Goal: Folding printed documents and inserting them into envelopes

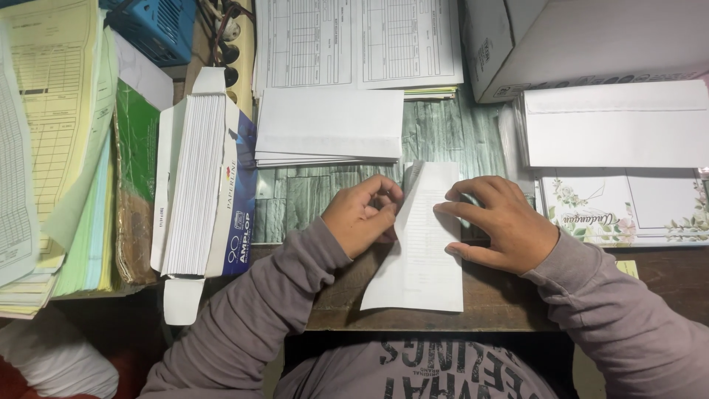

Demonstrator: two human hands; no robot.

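On the wooden desk (495,303), a little below the center of the view, lies a white sheet of paper (425,251), folded lengthwise into a narrow strip. Both hands are on it.

The left hand (363,216) is at the 9 o'clock side of the paper. Its fingers are curled closed and the fingertips pinch the left edge of the paper, where one flap is lifted and turned over. The right hand (501,222) is at the 3 o'clock side. Its fingers are spread and quite straight, and they press flat on the right part of the paper; they do not grip it.

Just above the paper, at 12 o'clock, there is a small stack of white envelopes (329,127), and behind it lie printed forms with tables (358,41). At 9 o'clock from the left hand stands an open box of envelopes (203,181), blue and white, full with white envelopes on their edge. Further left, at the border of the view, is a pile of yellow and green forms (59,148).

At 2 o'clock from the right hand lies a big white envelope (617,125), and under it a card with flower decoration (583,214). A cardboard box (576,41) is at the top right corner. A blue device (159,26) is at the top left.
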